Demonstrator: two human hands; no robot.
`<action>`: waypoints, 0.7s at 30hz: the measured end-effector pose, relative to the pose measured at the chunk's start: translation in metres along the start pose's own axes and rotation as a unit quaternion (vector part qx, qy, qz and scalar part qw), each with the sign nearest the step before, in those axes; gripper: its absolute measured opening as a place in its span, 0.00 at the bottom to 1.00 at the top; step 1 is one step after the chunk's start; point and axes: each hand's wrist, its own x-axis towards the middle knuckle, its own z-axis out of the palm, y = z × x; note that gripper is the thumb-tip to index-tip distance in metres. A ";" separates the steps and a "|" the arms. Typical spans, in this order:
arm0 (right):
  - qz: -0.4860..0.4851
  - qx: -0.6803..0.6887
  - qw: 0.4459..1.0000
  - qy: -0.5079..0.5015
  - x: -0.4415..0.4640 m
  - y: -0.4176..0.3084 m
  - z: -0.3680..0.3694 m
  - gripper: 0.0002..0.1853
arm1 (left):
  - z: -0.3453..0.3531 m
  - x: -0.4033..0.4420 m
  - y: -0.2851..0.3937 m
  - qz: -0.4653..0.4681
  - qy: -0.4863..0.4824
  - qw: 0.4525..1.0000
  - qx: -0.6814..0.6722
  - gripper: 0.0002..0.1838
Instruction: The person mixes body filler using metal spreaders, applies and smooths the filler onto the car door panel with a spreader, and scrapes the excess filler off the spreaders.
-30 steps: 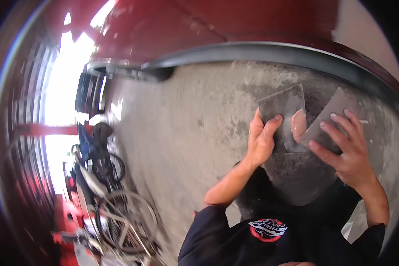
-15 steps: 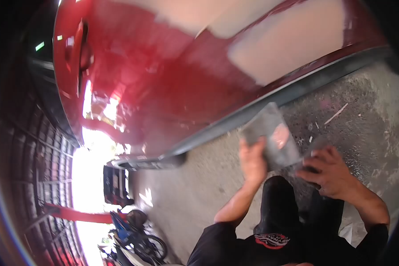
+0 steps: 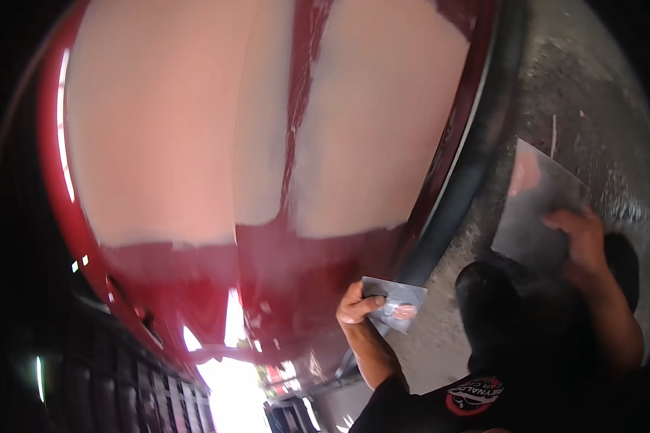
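Note:
My left hand grips a grey flat plate by its left edge, thumb on top. A small pink dab of paste lies on that plate. Over to the right, my right hand holds a larger grey sheet by its lower right side. Pink paste is smeared near the sheet's upper corner. The two hands are well apart. My left hand is beside the lower part of a red car panel, which carries broad beige-pink patches.
A dark sill runs along the panel's edge. Beyond it is a stained concrete floor with a thin stick on it. My knees are below the larger sheet. A dark slatted wall and bright opening show at lower left.
The view has swung toward the car panel, showing more of its patches. My hands have moved apart, the left with its plate toward the panel, the right with its sheet to the right.

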 end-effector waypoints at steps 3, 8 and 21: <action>-0.043 0.050 0.995 0.072 -0.006 0.020 0.059 0.18 | 0.002 0.021 0.022 -0.085 -0.064 0.990 0.090 0.18; -0.131 0.127 0.983 0.029 0.031 0.053 0.105 0.18 | 0.006 0.029 0.027 -0.103 -0.173 0.967 0.154 0.18; -0.122 0.169 0.978 0.004 0.095 0.058 0.123 0.13 | -0.003 0.021 0.012 0.000 -0.119 0.981 0.156 0.18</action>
